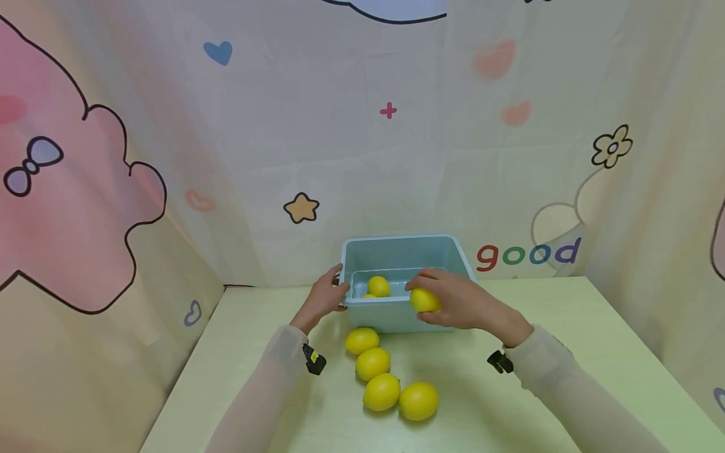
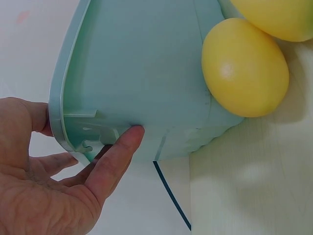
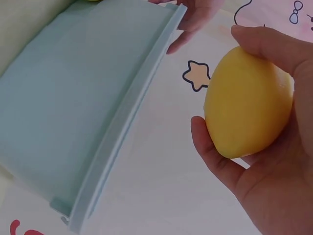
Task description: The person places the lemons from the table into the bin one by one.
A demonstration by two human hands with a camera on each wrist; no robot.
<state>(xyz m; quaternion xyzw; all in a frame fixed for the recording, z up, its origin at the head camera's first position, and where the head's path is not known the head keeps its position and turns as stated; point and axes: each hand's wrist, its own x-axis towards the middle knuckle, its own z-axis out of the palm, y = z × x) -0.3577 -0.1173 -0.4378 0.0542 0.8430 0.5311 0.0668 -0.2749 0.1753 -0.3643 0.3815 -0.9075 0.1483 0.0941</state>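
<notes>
A light blue plastic bin (image 1: 391, 318) stands on the table. My left hand (image 1: 324, 296) grips its left end by the rim; in the left wrist view the fingers (image 2: 115, 161) lie against the bin's outer side. My right hand (image 1: 461, 299) holds a yellow lemon (image 1: 423, 301) over the bin's front rim. Thumb and fingers curl round that lemon (image 3: 247, 103) in the right wrist view. Inside the bin sits another lemon (image 1: 379, 287), with part of one more showing beside it; the front wall hides the rest of the inside.
Several lemons lie in front of the bin, from one lemon (image 1: 362, 341) near its front wall to another lemon (image 1: 419, 401) nearer me. The pale table (image 1: 510, 390) ends at a printed curtain (image 1: 396, 170) behind the bin. Curtains also hang at both sides.
</notes>
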